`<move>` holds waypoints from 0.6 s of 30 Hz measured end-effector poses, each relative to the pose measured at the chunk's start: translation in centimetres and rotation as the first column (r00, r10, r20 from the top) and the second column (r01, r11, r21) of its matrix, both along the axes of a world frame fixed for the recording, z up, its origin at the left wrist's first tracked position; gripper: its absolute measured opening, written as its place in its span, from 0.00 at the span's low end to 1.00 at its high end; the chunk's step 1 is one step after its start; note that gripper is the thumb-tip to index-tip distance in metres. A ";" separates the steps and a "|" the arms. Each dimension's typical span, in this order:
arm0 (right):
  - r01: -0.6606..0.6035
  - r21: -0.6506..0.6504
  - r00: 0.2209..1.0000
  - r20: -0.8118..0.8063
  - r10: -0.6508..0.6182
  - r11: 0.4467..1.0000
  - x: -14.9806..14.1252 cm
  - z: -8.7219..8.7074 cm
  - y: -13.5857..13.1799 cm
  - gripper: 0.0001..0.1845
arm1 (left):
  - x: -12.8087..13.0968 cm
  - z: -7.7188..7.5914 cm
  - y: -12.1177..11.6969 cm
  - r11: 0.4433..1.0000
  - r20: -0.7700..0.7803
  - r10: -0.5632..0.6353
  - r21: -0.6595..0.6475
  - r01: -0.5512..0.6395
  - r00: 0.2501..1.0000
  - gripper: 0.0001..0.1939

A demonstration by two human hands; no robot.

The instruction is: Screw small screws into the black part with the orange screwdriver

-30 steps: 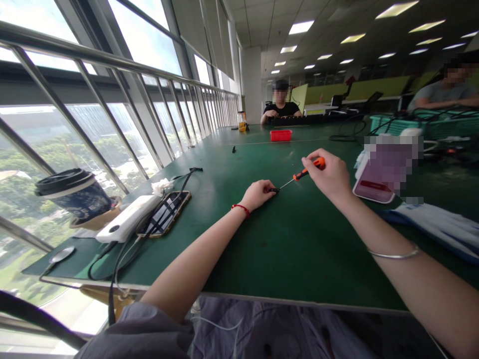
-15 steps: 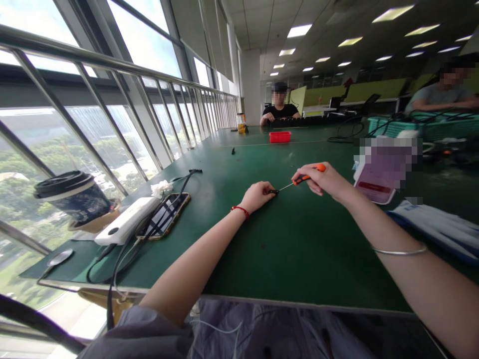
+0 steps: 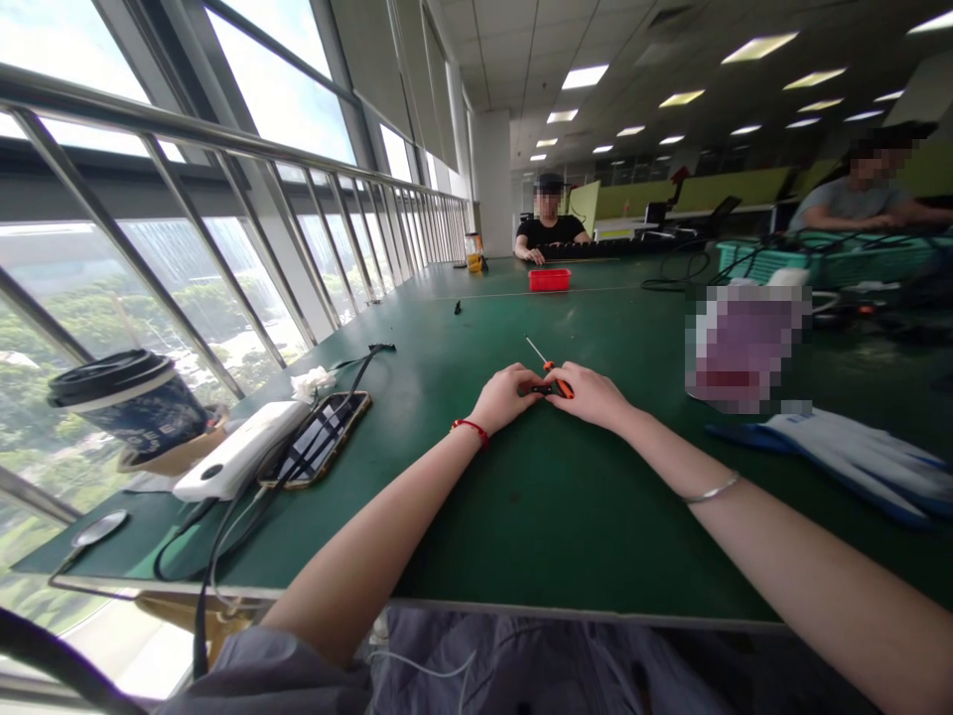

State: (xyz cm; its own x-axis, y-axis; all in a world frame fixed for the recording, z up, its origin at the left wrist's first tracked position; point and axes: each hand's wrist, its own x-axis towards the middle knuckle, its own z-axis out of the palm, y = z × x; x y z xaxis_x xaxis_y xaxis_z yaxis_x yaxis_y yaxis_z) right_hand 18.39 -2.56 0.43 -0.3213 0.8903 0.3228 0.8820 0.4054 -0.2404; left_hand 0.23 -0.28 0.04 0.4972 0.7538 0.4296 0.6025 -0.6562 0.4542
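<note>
My left hand [image 3: 504, 399], with a red cord at the wrist, is closed on a small black part [image 3: 542, 389] just above the green tabletop [image 3: 513, 536]. What kind of part it is cannot be made out. Close against it, my right hand [image 3: 592, 395] grips a screwdriver [image 3: 549, 366] with an orange and black handle. The screwdriver's thin shaft points away from me and slightly left, clear of the black part. The fingertips of both hands meet at the part, and some of the handle is hidden by my right fingers.
At left lie a phone [image 3: 319, 442], a white power bank [image 3: 239, 452], cables and a lidded cup [image 3: 134, 407]. White and blue gloves [image 3: 856, 452] and a pixelated phone [image 3: 745, 343] are at right. Beyond are a red tray [image 3: 549, 280], a teal basket [image 3: 834, 260] and two people.
My right hand has moved left and down to my left hand. The screwdriver's tip has left the black part, and its shaft has swung round to point away from me.
</note>
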 end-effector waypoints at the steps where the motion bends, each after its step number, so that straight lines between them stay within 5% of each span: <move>1: -0.001 0.001 1.000 -0.001 0.001 1.000 0.1 0.1 0.0 0.12 | 0.0 0.0 0.0 1.000 0.004 -0.012 0.007 0.012 1.000 0.10; 18: -0.049 0.002 0.998 0.032 0.049 0.999 1.1 0.5 0.0 0.11 | 0.0 -0.3 0.3 0.995 0.090 -0.070 -0.067 0.076 0.994 0.10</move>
State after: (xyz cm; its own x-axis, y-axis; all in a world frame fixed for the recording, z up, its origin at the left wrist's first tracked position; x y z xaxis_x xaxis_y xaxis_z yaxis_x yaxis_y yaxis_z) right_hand 19.44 -2.52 0.89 -0.3747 0.8724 0.3138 0.8682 0.4489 -0.2113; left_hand 0.24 0.05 -0.23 0.5149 0.7467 0.4212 0.5104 -0.6618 0.5492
